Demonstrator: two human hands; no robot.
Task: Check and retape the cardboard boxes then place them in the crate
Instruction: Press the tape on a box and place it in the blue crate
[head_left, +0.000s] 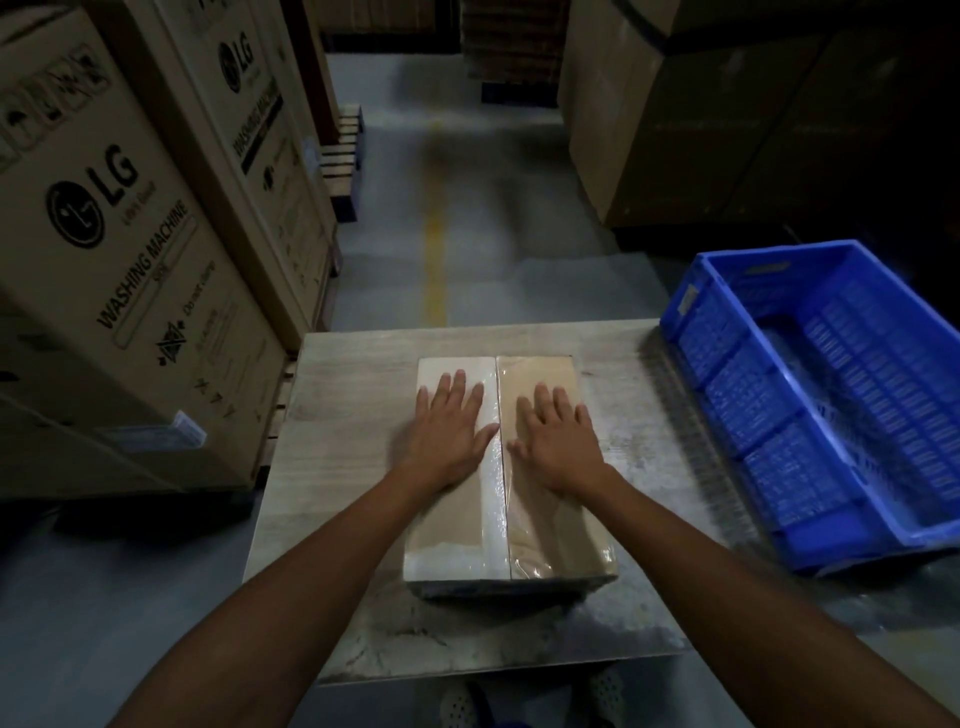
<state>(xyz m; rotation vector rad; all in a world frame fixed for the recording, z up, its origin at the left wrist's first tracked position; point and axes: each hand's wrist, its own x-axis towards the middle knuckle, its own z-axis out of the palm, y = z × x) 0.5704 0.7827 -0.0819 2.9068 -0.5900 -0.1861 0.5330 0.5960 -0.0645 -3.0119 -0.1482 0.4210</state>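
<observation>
A cardboard box (540, 525) lies on a small wooden table (337, 447), its two top flaps meeting at a centre seam covered with clear glossy tape. The left flap is partly white, the right one brown. My left hand (449, 431) presses flat on the left flap with fingers straight and spread. Flat on the right flap beside the seam lies my right hand (558, 441), fingers straight as well. A blue plastic crate (727, 364) stands to the right of the table, with nothing visible inside it.
Tall washing machine cartons (114, 249) stand close on the left, on pallets. More large cartons (701, 130) are stacked at the back right. A grey floor aisle with a yellow line (435, 260) runs ahead. My shoes (462, 701) show under the table's near edge.
</observation>
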